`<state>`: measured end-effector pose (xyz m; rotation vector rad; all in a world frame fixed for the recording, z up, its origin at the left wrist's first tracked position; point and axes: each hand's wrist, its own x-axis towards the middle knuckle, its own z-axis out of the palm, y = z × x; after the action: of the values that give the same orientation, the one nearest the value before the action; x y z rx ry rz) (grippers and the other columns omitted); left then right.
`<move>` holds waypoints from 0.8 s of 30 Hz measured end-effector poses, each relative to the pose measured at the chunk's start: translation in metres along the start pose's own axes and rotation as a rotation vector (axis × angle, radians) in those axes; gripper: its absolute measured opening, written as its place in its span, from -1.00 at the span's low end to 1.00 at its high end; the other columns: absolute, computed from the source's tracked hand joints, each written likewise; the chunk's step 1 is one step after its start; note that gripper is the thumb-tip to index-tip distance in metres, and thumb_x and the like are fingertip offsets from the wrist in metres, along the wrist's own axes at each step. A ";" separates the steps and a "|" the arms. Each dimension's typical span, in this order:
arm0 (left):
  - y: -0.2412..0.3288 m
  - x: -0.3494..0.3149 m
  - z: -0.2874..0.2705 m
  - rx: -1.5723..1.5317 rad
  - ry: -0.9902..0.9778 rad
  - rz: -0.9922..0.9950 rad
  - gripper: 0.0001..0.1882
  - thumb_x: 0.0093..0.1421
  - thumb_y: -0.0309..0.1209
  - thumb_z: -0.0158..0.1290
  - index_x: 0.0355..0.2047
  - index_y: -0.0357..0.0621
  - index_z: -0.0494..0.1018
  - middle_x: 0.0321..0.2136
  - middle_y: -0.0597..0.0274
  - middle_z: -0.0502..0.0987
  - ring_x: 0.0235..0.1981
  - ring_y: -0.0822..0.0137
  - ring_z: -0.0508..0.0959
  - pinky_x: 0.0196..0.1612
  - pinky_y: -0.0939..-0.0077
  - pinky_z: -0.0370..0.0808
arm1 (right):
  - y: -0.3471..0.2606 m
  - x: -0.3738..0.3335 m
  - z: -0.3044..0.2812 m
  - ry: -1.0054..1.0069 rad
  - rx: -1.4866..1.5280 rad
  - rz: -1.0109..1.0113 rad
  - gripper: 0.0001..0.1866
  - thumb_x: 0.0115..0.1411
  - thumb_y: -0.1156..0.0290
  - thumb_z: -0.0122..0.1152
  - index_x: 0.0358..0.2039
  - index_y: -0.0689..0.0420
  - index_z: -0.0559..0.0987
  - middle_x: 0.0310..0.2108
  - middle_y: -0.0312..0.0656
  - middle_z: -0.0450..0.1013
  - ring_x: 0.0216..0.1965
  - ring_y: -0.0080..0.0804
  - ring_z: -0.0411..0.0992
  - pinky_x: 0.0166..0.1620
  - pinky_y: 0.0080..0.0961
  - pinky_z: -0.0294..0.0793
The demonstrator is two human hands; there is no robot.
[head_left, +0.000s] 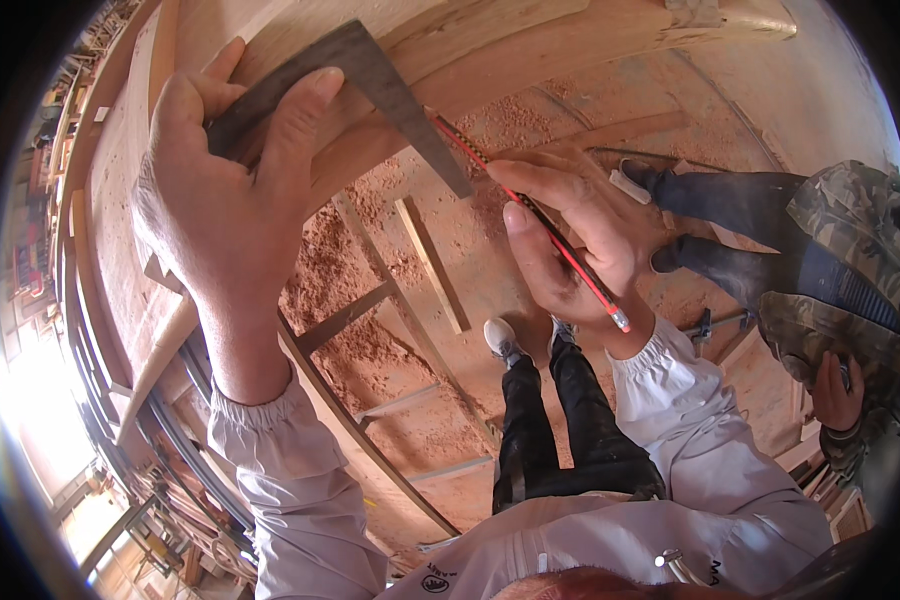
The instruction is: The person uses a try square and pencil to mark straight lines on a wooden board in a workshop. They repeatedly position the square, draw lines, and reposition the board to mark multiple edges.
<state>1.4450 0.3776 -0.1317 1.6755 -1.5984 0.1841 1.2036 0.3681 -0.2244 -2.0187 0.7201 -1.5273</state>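
- Grey, flat and L-shaped, the carpenter's square (355,50) lies over the curved timber (530,62); the tip of its tapering leg reaches past the wood's edge, above the floor (470,368).
- From my remote feed I see the person's left hand (210,165) closed round the square's other leg, thumb pressed flat on top. I judge that this grip steadies the square against sliding.
- The right hand (590,225) pinches a red-and-black striped pencil (560,240) between thumb and fingers, its eraser end toward the wrist. Its point is just beside the square's outer edge, angled, I think, so that the straight side can guide it; I cannot tell whether it touches wood.
- The timber looks pale brown and smooth, with a long, gently bowed edge.
- Below, I make out reddish, crumbly sawdust (320,255), 1 loose squared batten (430,265) and a ladder-like frame (348,317) with straight crosspieces.
- White, crinkled sleeves (285,475) gather in elastic at both wrists.
- At my right, a co-worker in a camouflage jacket (850,205) stands apart from the square, 1 hand (835,395) round a small dark object I cannot identify.
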 end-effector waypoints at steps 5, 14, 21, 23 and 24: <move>0.003 0.001 -0.004 0.040 -0.021 -0.021 -0.50 0.18 -0.14 0.51 -0.45 -0.18 0.42 0.09 -0.08 0.71 -0.22 0.51 0.64 -0.18 0.65 0.53 | 0.002 0.000 -0.002 0.008 -0.001 -0.003 -0.71 0.17 0.68 0.36 -0.06 0.27 0.70 -0.14 -0.02 0.70 -0.21 -0.12 0.67 -0.14 -0.33 0.66; 0.009 0.002 -0.009 -0.019 -0.048 -0.053 -0.56 0.13 -0.20 0.53 -0.49 -0.19 0.49 0.03 -0.14 0.73 -0.02 0.36 0.71 -0.09 0.60 0.54 | 0.002 0.000 0.000 0.025 0.011 -0.016 -0.76 0.25 0.57 0.38 -0.06 0.27 0.71 -0.18 -0.04 0.70 -0.23 -0.13 0.67 -0.14 -0.32 0.65; 0.014 0.004 -0.013 0.005 -0.096 -0.097 -0.56 0.13 -0.19 0.54 -0.50 -0.17 0.50 -0.05 -0.13 0.75 0.08 0.30 0.71 -0.09 0.61 0.52 | 0.001 0.001 0.002 0.027 0.025 0.021 -0.78 0.29 0.54 0.38 -0.07 0.29 0.71 -0.18 -0.02 0.70 -0.23 -0.14 0.67 -0.14 -0.34 0.65; 0.013 0.004 -0.012 -0.003 -0.089 -0.081 -0.56 0.14 -0.20 0.54 -0.50 -0.17 0.50 -0.06 -0.14 0.75 0.11 0.28 0.71 -0.08 0.61 0.52 | 0.004 0.000 0.003 0.035 0.022 -0.013 -0.78 0.29 0.54 0.38 -0.07 0.29 0.71 -0.18 -0.02 0.71 -0.22 -0.14 0.67 -0.14 -0.34 0.65; 0.014 0.004 -0.012 -0.007 -0.086 -0.084 -0.57 0.14 -0.20 0.54 -0.50 -0.17 0.50 -0.06 -0.14 0.75 0.13 0.27 0.70 -0.07 0.60 0.52 | 0.004 0.000 0.004 0.035 0.019 -0.011 -0.78 0.28 0.54 0.39 -0.06 0.29 0.71 -0.17 -0.02 0.71 -0.22 -0.14 0.67 -0.14 -0.34 0.65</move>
<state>1.4383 0.3838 -0.1155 1.7621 -1.5859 0.0639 1.2069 0.3652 -0.2278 -1.9896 0.7068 -1.5730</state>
